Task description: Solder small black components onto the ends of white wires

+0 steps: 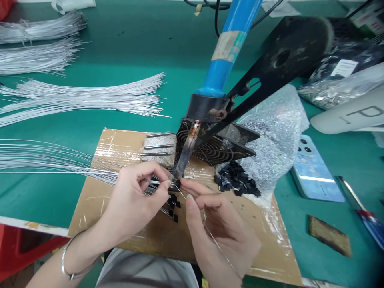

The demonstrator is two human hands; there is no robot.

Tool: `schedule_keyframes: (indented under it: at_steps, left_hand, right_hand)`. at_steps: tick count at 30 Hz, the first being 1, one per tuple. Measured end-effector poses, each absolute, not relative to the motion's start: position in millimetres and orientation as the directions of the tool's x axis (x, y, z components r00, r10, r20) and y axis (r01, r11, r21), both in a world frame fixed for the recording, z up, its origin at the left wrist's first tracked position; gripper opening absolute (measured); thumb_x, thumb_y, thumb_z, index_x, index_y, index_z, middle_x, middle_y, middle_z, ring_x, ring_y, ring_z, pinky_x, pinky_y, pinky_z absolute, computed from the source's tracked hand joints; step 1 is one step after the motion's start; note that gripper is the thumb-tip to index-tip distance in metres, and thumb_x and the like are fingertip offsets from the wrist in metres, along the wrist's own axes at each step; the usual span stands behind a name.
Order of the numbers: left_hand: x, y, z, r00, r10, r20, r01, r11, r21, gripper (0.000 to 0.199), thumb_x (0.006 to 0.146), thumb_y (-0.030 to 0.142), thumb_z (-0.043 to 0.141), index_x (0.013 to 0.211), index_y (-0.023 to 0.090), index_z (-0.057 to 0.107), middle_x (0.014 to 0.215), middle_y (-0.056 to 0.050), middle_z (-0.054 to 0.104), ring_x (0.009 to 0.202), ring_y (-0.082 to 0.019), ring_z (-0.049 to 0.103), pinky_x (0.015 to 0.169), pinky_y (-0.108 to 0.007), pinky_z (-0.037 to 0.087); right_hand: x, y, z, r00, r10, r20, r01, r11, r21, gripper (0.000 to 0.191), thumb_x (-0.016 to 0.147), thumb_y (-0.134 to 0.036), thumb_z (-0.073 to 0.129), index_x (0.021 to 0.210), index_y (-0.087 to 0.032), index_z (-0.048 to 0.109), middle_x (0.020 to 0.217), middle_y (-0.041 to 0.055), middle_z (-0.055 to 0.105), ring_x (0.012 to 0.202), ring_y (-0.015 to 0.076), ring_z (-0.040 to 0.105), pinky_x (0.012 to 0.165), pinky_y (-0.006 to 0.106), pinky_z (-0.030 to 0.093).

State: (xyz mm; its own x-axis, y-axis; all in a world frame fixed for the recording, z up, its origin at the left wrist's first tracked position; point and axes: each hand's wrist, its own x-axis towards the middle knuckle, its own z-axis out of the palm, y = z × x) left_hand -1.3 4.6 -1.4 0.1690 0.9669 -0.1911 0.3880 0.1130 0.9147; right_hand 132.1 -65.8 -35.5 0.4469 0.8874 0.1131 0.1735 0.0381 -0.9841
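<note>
My left hand (139,200) pinches a thin silvery wire right below the tip of a soldering iron (187,152), whose blue handle (220,64) slants up and back. Between the thumb and fingers of my right hand (220,228) is a thin strand of solder (220,248), its end reaching the iron's tip. Under my left hand, several wires (102,174) run out to the left, and black connectors (174,208) sit on wire ends beside its fingers. The exact contact at the tip is too small to tell.
Cardboard (117,140) lies under the work, with a sponge-like block (159,148), a fan (210,148) and a pile of black pieces (237,178). Wire bundles (90,96) lie left. Bubble wrap (273,132), a phone (318,168) and a brown block (329,235) are right. A black bracket (279,64) overhangs.
</note>
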Motion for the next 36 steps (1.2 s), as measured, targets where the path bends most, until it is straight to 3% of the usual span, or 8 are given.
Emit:
schedule_keyframes:
  at_steps: [8, 20, 36]
  left_hand:
    - [-1.0, 4.6, -2.9, 0.172, 0.959, -0.226, 0.375, 0.149, 0.915, 0.009, 0.079, 0.022, 0.061, 0.071, 0.019, 0.065, 0.084, -0.007, 0.077, 0.081, -0.022, 0.07, 0.061, -0.029, 0.047]
    - [-2.0, 2.6, -1.5, 0.179, 0.967, -0.182, 0.402, 0.097, 0.911, 0.01, 0.08, 0.02, 0.061, 0.072, 0.019, 0.066, 0.083, -0.007, 0.076, 0.074, -0.019, 0.067, 0.053, -0.026, 0.04]
    - [-0.5, 3.1, -2.5, 0.157, 0.96, -0.233, 0.405, 0.153, 0.902, 0.008, 0.079, 0.021, 0.062, 0.072, 0.02, 0.065, 0.086, -0.007, 0.077, 0.082, -0.022, 0.07, 0.058, -0.028, 0.045]
  right_hand:
    - [133.5, -65.3, -37.4, 0.446, 0.888, 0.112, 0.201, 0.023, -0.979, 0.018, 0.091, -0.018, 0.072, 0.077, -0.025, 0.064, 0.106, -0.0011, 0.085, 0.102, 0.0151, 0.08, 0.086, 0.023, 0.06]
    - [133.4, -65.1, -34.8, 0.448, 0.879, 0.165, 0.263, 0.047, -0.964, 0.016, 0.091, -0.017, 0.074, 0.078, -0.023, 0.066, 0.106, 0.005, 0.085, 0.094, 0.0189, 0.082, 0.08, 0.026, 0.064]
    - [134.0, -64.9, -38.1, 0.428, 0.883, 0.191, 0.302, 0.059, -0.951, 0.016, 0.093, -0.02, 0.073, 0.079, -0.023, 0.066, 0.103, 0.0076, 0.085, 0.092, 0.0215, 0.082, 0.08, 0.031, 0.066]
